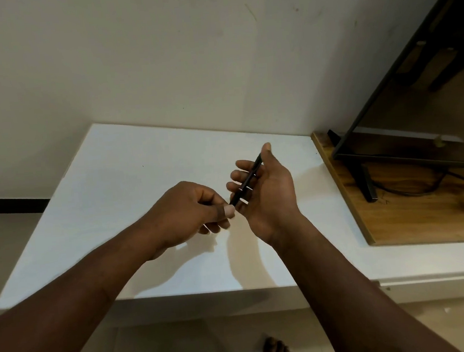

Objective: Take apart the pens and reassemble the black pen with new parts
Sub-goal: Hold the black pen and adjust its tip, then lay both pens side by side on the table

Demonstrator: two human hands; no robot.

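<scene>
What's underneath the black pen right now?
The black pen rests on fingers of the right hand, with the white table below. The left hand pinches and covers its lower end.

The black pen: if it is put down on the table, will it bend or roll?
Probably stiff: the black pen looks straight, pinched at one end by the left hand and held in the right hand. Slim and seemingly round, it may roll on the flat table.

Dim, warm indoor light. The white rectangular tabletop (130, 184) is the brightest area, with soft arm shadows falling toward the viewer. Wide-angle bending skews the edges; focus slightly soft.
</scene>
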